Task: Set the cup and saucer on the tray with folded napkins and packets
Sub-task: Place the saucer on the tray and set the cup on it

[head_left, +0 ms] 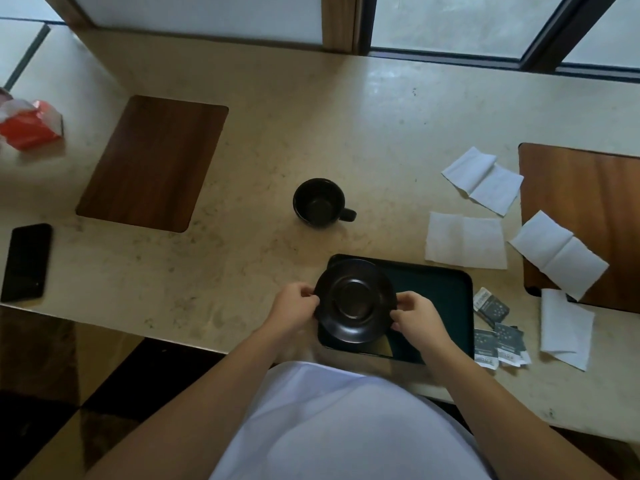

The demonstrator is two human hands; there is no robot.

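Note:
A black saucer (355, 301) is held over the left end of a dark rectangular tray (446, 296) near the counter's front edge. My left hand (294, 306) pinches its left rim and my right hand (417, 315) pinches its right rim. An empty black cup (318, 202) stands upright on the counter beyond the tray, handle pointing right. Several white napkins (465, 240) lie unfolded right of the tray. Several dark packets (495, 329) lie by the tray's right edge.
Two wooden placemats lie on the beige counter, one at back left (152, 162), one at far right (588, 216) with a napkin overlapping it. A black phone (26, 261) sits at the left edge. Red and white packaging (29, 123) lies far left. Windows run along the back.

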